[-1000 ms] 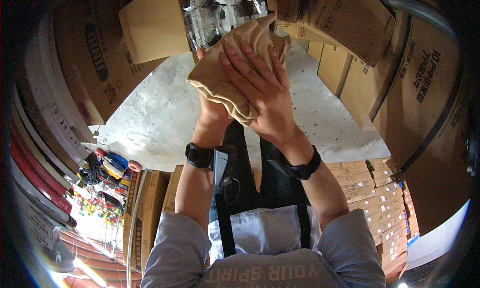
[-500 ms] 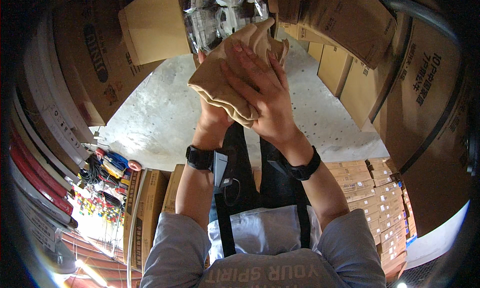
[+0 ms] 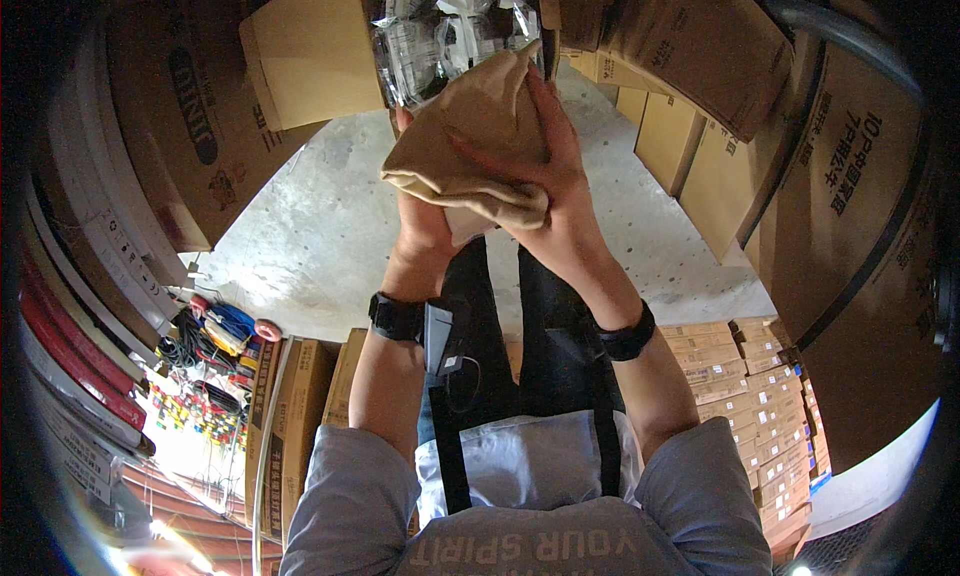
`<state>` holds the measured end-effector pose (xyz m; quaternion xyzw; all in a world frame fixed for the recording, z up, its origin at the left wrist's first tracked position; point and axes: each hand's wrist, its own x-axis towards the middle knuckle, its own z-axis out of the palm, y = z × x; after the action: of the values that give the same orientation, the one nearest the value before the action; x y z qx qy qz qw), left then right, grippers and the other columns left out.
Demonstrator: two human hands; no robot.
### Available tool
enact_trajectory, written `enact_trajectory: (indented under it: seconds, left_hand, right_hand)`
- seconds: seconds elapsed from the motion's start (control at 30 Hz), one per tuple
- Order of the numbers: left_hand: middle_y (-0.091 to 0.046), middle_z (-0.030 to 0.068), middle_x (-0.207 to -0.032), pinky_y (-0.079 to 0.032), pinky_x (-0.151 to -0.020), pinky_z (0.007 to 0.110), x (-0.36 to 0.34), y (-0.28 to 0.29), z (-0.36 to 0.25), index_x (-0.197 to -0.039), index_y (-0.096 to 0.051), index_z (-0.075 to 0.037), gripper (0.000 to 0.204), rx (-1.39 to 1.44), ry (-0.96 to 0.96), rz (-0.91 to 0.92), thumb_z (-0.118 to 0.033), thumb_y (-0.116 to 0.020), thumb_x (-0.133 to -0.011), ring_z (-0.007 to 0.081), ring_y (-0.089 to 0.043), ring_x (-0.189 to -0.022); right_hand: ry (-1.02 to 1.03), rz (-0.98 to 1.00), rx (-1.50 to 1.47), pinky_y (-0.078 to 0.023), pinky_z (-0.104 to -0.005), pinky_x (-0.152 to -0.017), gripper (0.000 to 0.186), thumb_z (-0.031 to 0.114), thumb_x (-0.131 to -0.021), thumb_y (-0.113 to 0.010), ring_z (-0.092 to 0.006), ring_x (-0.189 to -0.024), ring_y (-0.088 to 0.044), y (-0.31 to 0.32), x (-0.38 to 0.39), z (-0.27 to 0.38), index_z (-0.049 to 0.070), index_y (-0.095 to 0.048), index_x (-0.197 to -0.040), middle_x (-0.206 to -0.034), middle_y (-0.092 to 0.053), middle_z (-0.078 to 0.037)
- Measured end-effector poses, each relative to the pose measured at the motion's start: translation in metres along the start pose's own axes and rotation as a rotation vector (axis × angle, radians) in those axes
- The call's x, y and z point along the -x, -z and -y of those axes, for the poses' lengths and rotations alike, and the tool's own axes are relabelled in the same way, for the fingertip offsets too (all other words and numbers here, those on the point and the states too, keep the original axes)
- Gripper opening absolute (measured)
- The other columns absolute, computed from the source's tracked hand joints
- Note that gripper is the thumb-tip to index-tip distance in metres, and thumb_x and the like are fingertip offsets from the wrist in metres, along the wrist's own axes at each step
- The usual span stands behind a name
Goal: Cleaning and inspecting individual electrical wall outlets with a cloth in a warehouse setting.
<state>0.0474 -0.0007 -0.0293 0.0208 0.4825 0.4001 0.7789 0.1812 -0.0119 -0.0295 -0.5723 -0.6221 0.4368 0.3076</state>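
Note:
A folded, rumpled tan piece of cloth or soft paper (image 3: 475, 126) is held between both hands in the upper middle of the view. My left hand (image 3: 420, 226) grips it from the left and behind, its fingers mostly hidden by the material. My right hand (image 3: 560, 186) holds the right side, fingers curled along it and partly covered by a fold. Just beyond, an open cardboard box holds several clear plastic-wrapped packets (image 3: 450, 21). A black band with a grey device (image 3: 435, 336) is on my left wrist; another black band (image 3: 625, 336) is on my right.
Large cardboard cartons (image 3: 190, 156) stand at left, and more (image 3: 835, 176) at right, around a speckled concrete floor (image 3: 270, 226). Stacked small cartons (image 3: 760, 426) sit at lower right. Tangled cables and coloured items (image 3: 210, 346) lie at lower left.
My right hand has shifted rightward from lying across the top to gripping the right side. The tan material has changed shape, its top edge lower and its front fold moved right.

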Motion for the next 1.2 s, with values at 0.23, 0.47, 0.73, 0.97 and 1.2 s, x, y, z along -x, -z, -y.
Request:
enact_trajectory:
  seconds: [0.23, 0.47, 0.73, 0.97, 1.2]
  left_hand:
    - [-0.048, 0.0200, -0.128, -0.047, -0.095, 0.041, -0.003, 0.002, 0.003, -0.134, -0.036, -0.003, 0.082, 0.495, 0.068, 0.338, -0.069, -0.027, -0.087, 0.0308, -0.052, -0.115]
    - [-0.050, 0.0188, -0.126, -0.044, -0.097, 0.041, -0.003, 0.011, 0.009, -0.133, -0.039, -0.003, 0.076, 0.351, -0.023, 0.219, -0.065, -0.026, -0.090, 0.0299, -0.053, -0.113]
    - [-0.051, 0.0200, -0.124, -0.044, -0.096, 0.042, -0.006, 0.003, 0.002, -0.131, -0.040, -0.003, 0.077, 0.414, 0.056, 0.175, -0.066, -0.029, -0.089, 0.0319, -0.054, -0.111]
    - [-0.052, 0.0225, -0.120, -0.052, -0.087, 0.036, -0.002, 0.006, 0.006, -0.131, -0.039, -0.003, 0.082, 0.356, 0.155, 0.217, -0.071, -0.029, -0.086, 0.0310, -0.057, -0.105]
    - [-0.041, 0.0157, -0.135, -0.043, -0.100, 0.040, 0.006, 0.008, 0.015, -0.139, -0.028, -0.007, 0.077, 0.001, -0.030, 0.067, -0.066, -0.024, -0.090, 0.0282, -0.047, -0.120]
  right_hand:
    - [0.056, -0.026, 0.116, -0.035, -0.0422, -0.104, 0.032, 0.020, -0.069, -0.077, -0.0320, -0.127, -0.035, 0.008, -0.001, 0.004, 0.023, -0.071, -0.101, -0.141, -0.034, -0.014]
    - [0.215, -0.061, 0.175, -0.038, -0.0438, -0.098, 0.037, 0.016, -0.065, -0.074, -0.0322, -0.118, -0.046, 0.002, 0.002, 0.011, 0.010, -0.067, -0.101, -0.127, -0.050, -0.012]
    - [0.190, -0.052, 0.128, -0.039, -0.0450, -0.092, 0.038, 0.016, -0.063, -0.071, -0.0303, -0.115, -0.048, 0.000, 0.027, 0.012, 0.004, -0.064, -0.098, -0.118, -0.056, -0.010]
    - [0.253, 0.059, 0.218, -0.039, -0.0410, -0.092, 0.035, 0.022, -0.070, -0.072, -0.0273, -0.114, -0.048, -0.005, 0.045, 0.017, 0.004, -0.068, -0.100, -0.112, -0.062, -0.007]
    - [0.131, -0.003, 0.463, -0.034, -0.0397, -0.094, 0.039, 0.026, -0.073, -0.069, -0.0258, -0.119, -0.043, -0.001, 0.008, 0.016, 0.013, -0.066, -0.110, -0.119, -0.059, -0.001]
